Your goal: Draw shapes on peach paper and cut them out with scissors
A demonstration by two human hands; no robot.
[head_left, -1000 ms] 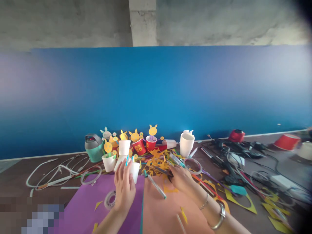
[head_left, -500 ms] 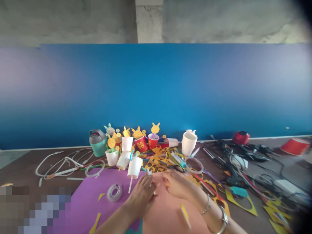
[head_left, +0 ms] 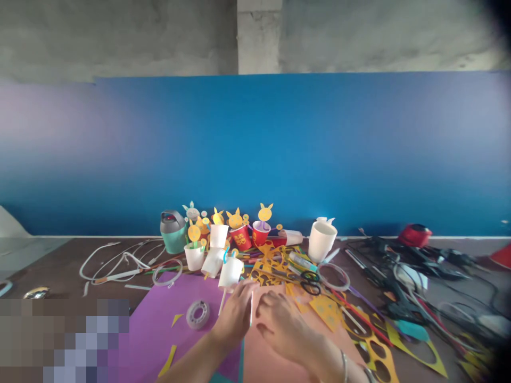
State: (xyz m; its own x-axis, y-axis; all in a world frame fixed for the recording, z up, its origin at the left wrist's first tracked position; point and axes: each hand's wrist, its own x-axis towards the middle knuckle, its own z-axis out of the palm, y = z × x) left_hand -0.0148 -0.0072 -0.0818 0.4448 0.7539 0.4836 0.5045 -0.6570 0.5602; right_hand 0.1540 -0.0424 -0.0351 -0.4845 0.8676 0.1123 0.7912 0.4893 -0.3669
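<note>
My left hand (head_left: pixel 233 314) is over the purple sheet, beside the pink sheet (head_left: pixel 263 361). Its fingers are closed on a thin white strip (head_left: pixel 251 309) that stands upright. Just right of it, above the pink sheet, my right hand (head_left: pixel 279 322) has bent fingers, with a gap between thumb and fingers and nothing seen in them. A white paper cup (head_left: pixel 230 274) with a straw tilts behind my left hand. Scissors with black handles (head_left: pixel 310 283) lie beyond my right hand, near a dotted orange paper piece (head_left: pixel 326 313).
A tape roll (head_left: pixel 197 314) lies on the purple sheet (head_left: pixel 159 324). Behind stand a lidded green container (head_left: pixel 174 234), several cups with yellow animal faces and stacked white cups (head_left: pixel 321 240). Cut orange paper (head_left: pixel 271 271) is scattered about; dark cables (head_left: pixel 431 266) spread on the right.
The view has shifted, so the table things appear farther right. My right hand has drawn nearer to me, and the scissors show fully. A thin white strip now shows upright at my left fingers.
</note>
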